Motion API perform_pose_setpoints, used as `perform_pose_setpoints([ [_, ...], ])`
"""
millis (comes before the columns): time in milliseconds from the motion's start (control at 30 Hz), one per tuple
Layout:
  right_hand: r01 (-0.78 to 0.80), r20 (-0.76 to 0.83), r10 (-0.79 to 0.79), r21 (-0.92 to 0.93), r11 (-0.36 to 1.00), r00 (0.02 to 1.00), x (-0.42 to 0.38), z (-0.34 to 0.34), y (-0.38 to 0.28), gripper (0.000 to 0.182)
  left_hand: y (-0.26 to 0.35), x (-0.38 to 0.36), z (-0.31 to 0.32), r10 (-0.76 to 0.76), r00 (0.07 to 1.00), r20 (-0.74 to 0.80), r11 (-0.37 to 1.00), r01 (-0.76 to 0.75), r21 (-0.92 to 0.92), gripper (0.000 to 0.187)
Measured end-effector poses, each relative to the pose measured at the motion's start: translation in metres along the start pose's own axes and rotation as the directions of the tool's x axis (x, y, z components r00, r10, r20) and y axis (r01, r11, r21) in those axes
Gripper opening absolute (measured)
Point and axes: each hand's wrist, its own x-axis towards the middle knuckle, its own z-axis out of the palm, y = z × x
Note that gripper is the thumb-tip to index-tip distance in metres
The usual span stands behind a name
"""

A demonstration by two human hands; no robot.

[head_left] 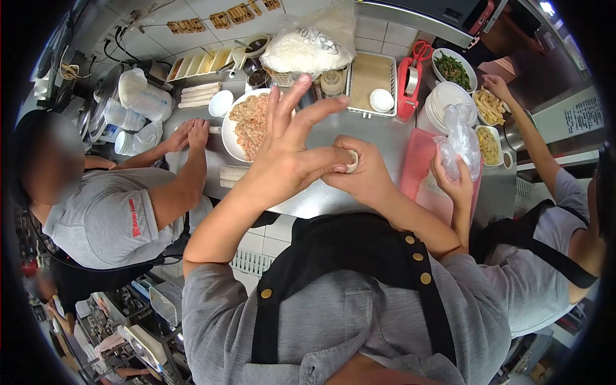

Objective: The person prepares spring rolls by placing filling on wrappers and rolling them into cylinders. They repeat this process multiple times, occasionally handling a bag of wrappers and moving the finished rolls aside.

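Observation:
Between my two hands is a small pale dumpling, mostly hidden by fingers. My right hand is closed around it. My left hand reaches in with thumb and forefinger pinched at the dumpling's edge, its other fingers raised and spread. Just behind my left hand stands a white bowl of minced filling. Dough rolls lie on the steel counter, partly behind my left forearm. To the right of my right hand sits a pink tray.
On the left, a co-worker's hands press on the counter near more dough rolls. At right, another person holds a clear plastic bag and reaches toward food dishes. A red tape dispenser and white-rimmed tray stand behind.

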Motion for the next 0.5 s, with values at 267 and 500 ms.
perform_pose_setpoints([
  [267,-0.051,0.109,0.043,0.071,0.996,0.993,-0.002,0.006,0.003,0.025,-0.027,0.02,-0.024,0.024,0.978,0.205,0.916,0.061,-0.396,0.019],
  [500,0.065,0.219,-0.043,-0.095,0.993,0.975,0.001,0.005,-0.006,0.035,-0.027,0.004,-0.016,0.171,0.972,0.158,0.873,-0.075,-0.482,0.017],
])
